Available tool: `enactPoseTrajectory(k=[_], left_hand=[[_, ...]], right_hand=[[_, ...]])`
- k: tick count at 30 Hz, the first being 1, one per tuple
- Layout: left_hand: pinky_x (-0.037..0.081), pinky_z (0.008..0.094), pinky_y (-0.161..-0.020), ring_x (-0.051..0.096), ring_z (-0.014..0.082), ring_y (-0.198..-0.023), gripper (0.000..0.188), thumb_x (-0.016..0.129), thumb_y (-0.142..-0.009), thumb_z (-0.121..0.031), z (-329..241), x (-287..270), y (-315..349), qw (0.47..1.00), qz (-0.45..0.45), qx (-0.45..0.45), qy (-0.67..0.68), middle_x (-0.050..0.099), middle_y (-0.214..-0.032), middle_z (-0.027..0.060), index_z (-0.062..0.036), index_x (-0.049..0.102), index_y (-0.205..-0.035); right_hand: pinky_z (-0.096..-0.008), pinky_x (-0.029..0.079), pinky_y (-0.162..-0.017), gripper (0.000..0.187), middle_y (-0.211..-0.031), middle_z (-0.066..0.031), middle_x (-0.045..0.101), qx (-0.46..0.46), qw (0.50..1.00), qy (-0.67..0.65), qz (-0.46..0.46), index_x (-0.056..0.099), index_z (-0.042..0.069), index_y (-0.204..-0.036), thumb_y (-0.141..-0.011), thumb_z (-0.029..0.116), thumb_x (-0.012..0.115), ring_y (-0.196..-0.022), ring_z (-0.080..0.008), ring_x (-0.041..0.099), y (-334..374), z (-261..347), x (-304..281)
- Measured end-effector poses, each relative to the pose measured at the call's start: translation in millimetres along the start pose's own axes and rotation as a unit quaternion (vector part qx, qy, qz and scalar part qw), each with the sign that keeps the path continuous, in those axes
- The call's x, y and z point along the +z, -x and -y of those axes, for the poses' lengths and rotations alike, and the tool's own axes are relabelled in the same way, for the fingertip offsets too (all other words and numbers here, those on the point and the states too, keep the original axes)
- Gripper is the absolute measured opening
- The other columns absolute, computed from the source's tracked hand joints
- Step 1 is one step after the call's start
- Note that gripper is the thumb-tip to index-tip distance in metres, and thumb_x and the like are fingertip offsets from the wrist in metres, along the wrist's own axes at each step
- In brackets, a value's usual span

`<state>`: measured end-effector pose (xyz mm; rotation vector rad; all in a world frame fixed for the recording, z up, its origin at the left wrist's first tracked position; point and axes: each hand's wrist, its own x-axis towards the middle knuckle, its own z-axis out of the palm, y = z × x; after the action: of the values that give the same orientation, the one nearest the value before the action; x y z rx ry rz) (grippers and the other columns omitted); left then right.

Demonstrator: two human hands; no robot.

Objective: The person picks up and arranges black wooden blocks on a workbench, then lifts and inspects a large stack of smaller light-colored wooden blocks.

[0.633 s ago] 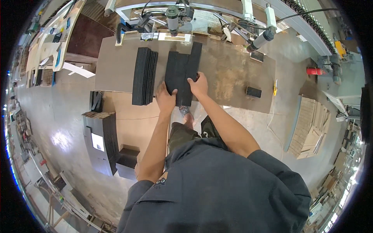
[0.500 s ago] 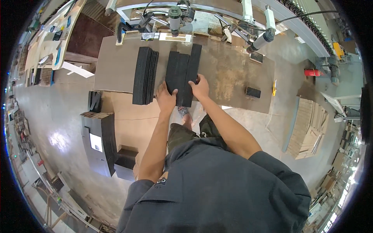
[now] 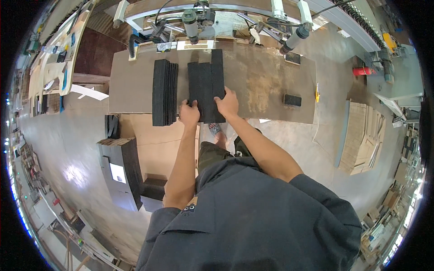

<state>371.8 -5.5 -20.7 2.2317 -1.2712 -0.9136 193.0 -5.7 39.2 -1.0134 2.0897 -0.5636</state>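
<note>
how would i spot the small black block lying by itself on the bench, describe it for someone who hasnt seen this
Start at the long brown worktable under the machine with hoses. Both hands press a stack of black rectangular sheets near its middle. Look toward its right end: the small black rectangular block lies alone near the front edge, far shorter than the long stacks and touching nothing else.
</note>
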Motion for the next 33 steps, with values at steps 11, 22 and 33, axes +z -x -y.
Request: enactPoseTrajectory(k=[11,22,33], left_hand=[[0.044,0.0624,-0.112,0.062,0.0466,-0.133,0.057,0.084,-0.092,-0.038,-32,1,6,0.998,-0.014,-0.039,-0.044,0.067,-0.139,0.025,0.0003,0.069,-0.131],[0.053,0.0513,-0.106,0.071,0.0473,-0.118,0.055,0.076,-0.102,-0.027,-28,-14,-8,0.989,0.052,0.072,0.12,0.07,-0.131,0.032,0.0066,0.06,-0.142],[0.049,0.0474,-0.11,0.066,0.0411,-0.121,0.046,0.064,-0.109,-0.021,-60,-3,15,0.982,0.014,0.177,0.057,0.071,-0.131,0.0235,-0.0037,0.06,-0.151]], right_hand=[[-0.0553,0.05,-0.111,0.074,-0.149,-0.0222,0.055,-0.021,0.999,0.028,0.02,0.053,0.009,-0.155,-0.091,0.029,0.083,-0.135,-0.0463,0.057,0,-6,-6],[-0.0559,0.05,-0.111,0.074,-0.149,-0.0219,0.054,-0.011,1.0,0.004,0.025,0.052,0.01,-0.154,-0.091,0.03,0.084,-0.135,-0.0458,0.057,3,-8,-10],[-0.0501,0.05,-0.111,0.077,-0.144,-0.0251,0.055,-0.066,0.992,-0.1,0.049,0.044,0.015,-0.166,-0.097,0.024,0.077,-0.128,-0.0472,0.06,-6,-31,-2]])
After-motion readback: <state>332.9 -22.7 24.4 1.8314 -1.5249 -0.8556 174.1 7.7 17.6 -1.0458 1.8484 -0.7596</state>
